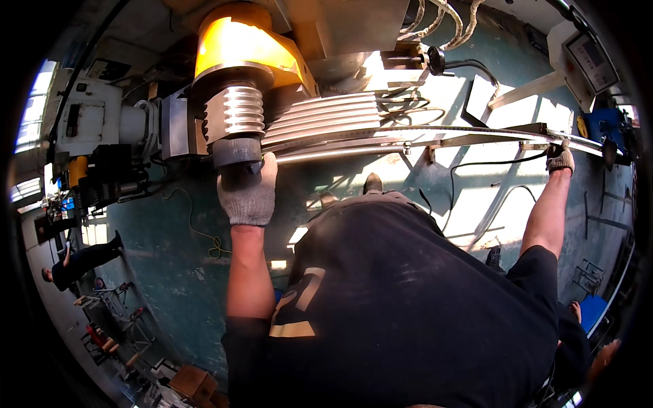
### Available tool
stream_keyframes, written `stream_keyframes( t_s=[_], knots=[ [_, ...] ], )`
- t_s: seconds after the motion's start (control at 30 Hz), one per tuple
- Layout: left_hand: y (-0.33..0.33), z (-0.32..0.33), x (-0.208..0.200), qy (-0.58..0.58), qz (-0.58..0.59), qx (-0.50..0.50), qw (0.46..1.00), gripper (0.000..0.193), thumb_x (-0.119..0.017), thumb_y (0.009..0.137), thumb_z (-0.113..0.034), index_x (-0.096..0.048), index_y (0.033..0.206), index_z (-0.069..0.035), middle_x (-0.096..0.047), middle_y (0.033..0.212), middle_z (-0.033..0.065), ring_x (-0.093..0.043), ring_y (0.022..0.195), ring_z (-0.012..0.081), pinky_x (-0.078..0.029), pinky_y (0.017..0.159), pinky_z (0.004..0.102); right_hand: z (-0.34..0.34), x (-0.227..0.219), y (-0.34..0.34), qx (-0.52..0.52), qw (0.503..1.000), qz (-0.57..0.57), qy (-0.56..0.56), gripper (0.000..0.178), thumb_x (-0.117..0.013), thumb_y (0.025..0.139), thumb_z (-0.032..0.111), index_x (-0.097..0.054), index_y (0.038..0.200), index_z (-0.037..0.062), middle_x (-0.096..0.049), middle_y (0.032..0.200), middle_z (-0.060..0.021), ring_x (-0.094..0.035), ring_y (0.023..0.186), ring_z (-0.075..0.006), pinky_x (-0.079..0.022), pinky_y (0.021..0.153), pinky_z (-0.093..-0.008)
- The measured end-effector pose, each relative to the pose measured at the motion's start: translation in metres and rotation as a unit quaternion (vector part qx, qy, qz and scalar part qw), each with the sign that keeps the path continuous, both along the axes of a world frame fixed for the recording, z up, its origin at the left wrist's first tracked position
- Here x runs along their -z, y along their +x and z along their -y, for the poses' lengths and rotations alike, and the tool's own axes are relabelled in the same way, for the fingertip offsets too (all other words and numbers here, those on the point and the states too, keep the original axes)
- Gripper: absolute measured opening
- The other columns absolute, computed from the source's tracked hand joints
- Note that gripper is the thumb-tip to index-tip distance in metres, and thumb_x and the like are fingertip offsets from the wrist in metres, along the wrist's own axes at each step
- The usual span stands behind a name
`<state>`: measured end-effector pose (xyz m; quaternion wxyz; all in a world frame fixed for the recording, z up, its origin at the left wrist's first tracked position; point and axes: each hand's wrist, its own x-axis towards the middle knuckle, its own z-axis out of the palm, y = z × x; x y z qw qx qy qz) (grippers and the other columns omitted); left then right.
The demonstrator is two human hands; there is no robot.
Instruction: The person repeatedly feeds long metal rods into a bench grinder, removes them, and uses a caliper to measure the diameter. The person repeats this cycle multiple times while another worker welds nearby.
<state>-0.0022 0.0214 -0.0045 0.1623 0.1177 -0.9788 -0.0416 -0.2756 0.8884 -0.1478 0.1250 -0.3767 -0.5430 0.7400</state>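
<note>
A grey knitted glove covers my left hand, which is up against the dark round collar below a shiny grooved roller. The collar hides most of its fingers; only the thumb side shows, pointing up. Far to the right, my gloved right hand is closed round a long thin metal strip near its far end. This strip runs leftward toward the roller, beside a stack of parallel silvery bars. A slim threaded-looking rod lies along the near side of the bars.
Above the roller sits a yellow machine head. A control panel on an arm stands at upper right. Black cables hang and trail near the strip. Another person is at far left, and part of someone shows at lower right.
</note>
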Motion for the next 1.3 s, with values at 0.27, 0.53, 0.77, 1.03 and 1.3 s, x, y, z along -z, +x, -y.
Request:
stream_keyframes(
  t_s=[0.27,0.53,0.77,1.03,1.3],
  knots=[
    [-0.006,0.006,0.007,0.004,-0.015,0.036,0.999,0.021,-0.074,0.091,-0.03,-0.076,0.096,-0.009,-0.077,0.092,0.0132,-0.074,0.085,0.0371,-0.061,0.077,0.0465,-0.16,0.079,-0.023,-0.105,0.99,-0.08,0.046,0.045,-0.045,0.116,0.042,-0.062,0.148,0.016,-0.074,0.136,-0.0013,-0.068,0.119,-0.0225,-0.054,0.096,-0.035],
    [-0.006,-0.003,-0.009,-0.002,-0.006,0.023,1.0,0.022,-0.074,0.092,-0.031,-0.076,0.095,-0.009,-0.076,0.092,0.0129,-0.074,0.084,0.0365,-0.06,0.077,0.0463,-0.183,0.15,-0.025,-0.327,0.599,0.143,0.717,0.048,-0.042,0.114,0.043,-0.059,0.152,0.0182,-0.071,0.142,-0.0025,-0.063,0.13,-0.0281,-0.049,0.11,-0.0392],
    [-0.001,0.006,0.006,-0.019,0.01,0.025,0.999,0.023,-0.074,0.092,-0.031,-0.076,0.098,-0.009,-0.077,0.094,0.0126,-0.074,0.086,0.0361,-0.06,0.078,0.0465,-0.157,0.1,-0.033,-0.149,0.984,-0.074,0.06,0.046,-0.044,0.115,0.039,-0.063,0.148,0.0133,-0.072,0.139,-0.0018,-0.063,0.127,-0.0249,-0.051,0.105,-0.0367],
    [0.018,0.011,0.003,-0.215,0.044,0.108,0.97,0.019,-0.075,0.088,-0.013,-0.075,0.106,-0.008,-0.075,0.1,0.009,-0.073,0.093,0.0329,-0.058,0.078,0.0443,0.031,-0.002,0.009,-0.006,0.983,-0.132,-0.127,0.038,-0.065,0.109,0.038,-0.074,0.13,0.0083,-0.079,0.118,-0.0035,-0.069,0.104,-0.0177,-0.056,0.086,-0.0347],
    [0.016,-0.067,-0.024,0.352,-0.069,0.053,0.932,0.037,-0.082,0.084,-0.007,-0.069,0.119,-0.002,-0.07,0.107,0.0155,-0.069,0.093,0.0288,-0.056,0.088,0.0382,0.44,-0.151,0.156,-0.425,0.822,-0.197,0.323,0.016,-0.07,0.095,0.009,-0.075,0.11,0.0052,-0.071,0.077,-0.0048,-0.068,0.072,-0.0163,-0.054,0.067,-0.0302]
  ],
)
